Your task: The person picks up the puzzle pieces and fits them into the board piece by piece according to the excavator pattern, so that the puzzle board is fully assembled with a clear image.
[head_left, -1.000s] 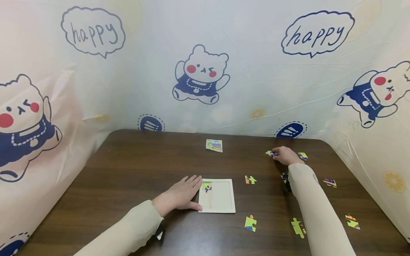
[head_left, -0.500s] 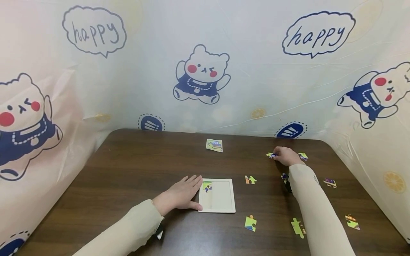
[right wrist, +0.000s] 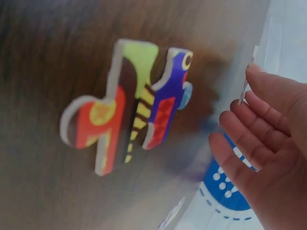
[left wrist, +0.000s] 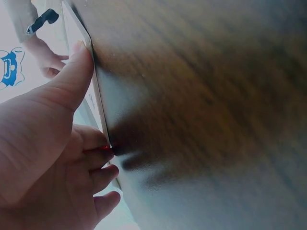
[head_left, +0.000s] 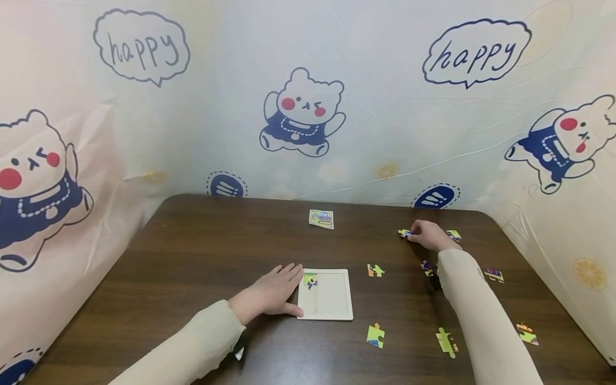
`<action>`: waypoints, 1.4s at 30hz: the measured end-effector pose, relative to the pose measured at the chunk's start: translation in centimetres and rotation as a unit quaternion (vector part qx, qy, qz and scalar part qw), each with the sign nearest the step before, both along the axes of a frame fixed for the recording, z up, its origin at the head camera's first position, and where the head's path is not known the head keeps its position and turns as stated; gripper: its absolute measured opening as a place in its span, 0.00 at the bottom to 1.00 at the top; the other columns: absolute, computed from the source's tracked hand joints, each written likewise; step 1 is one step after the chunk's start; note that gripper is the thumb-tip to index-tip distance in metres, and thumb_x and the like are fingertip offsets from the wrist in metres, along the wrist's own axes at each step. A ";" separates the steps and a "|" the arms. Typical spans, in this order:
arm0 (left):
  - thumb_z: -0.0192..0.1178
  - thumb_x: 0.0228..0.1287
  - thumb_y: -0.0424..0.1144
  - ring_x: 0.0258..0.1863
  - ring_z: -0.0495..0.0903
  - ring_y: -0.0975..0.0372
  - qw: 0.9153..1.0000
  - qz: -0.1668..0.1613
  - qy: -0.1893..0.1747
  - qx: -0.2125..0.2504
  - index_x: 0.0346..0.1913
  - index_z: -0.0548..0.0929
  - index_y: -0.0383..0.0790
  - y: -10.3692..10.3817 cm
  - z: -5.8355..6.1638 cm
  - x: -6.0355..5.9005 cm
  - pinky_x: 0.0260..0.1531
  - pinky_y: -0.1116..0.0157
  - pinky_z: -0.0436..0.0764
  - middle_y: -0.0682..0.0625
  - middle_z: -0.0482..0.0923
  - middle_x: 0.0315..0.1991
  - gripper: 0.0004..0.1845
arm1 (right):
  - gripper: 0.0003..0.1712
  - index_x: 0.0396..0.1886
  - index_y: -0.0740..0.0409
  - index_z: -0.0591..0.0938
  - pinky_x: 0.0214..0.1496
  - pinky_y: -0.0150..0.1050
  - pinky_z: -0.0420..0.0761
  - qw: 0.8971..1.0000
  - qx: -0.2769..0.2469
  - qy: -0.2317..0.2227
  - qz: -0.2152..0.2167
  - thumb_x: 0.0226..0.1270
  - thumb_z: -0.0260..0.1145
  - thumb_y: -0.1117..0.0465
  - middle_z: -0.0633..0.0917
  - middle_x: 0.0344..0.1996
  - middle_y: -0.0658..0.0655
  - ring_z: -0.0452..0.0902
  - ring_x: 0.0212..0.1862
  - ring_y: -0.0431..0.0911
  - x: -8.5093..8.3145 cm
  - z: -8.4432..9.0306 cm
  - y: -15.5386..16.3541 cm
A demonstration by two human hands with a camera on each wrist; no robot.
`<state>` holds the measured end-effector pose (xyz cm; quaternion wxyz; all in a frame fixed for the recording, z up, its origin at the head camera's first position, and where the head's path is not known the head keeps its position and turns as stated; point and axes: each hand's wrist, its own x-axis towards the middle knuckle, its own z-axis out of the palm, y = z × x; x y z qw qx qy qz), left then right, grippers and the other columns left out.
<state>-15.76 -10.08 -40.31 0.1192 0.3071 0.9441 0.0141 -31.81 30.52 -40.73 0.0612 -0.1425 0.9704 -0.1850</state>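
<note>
My right hand [head_left: 430, 235] pinches a yellow-green and purple puzzle piece [head_left: 404, 233] between thumb and fingers, low over the table's far right. In the right wrist view that piece shows edge-on as a thin white strip [right wrist: 244, 88] at the thumb tip. My left hand [head_left: 269, 294] rests against the left side of a white puzzle tray [head_left: 350, 299], fingers spread straight and thumb at the near left corner. One printed piece [head_left: 310, 281] lies in the tray's upper left corner.
Several loose pieces lie right of the tray, among them a green one [head_left: 375, 336] and an orange-green one [head_left: 375, 270]. A red, purple and black piece [right wrist: 129, 110] shows large in the right wrist view. A picture card [head_left: 321, 219] lies at the back.
The pinched piece has shifted and tilted slightly in my right fingers, and the right forearm has moved a little to the right. The left hand and tray have stayed put.
</note>
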 end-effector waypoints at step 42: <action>0.58 0.52 0.64 0.67 0.53 0.52 1.000 0.008 -0.009 0.002 0.67 0.60 0.31 0.1 0.2 -0.1 0.64 0.54 0.54 0.41 0.56 0.68 0.48 | 0.08 0.38 0.51 0.82 0.39 0.32 0.76 0.958 -0.018 0.067 0.278 0.58 0.68 0.60 0.79 0.34 0.46 0.74 0.34 0.40 10.4 1.3 -17.4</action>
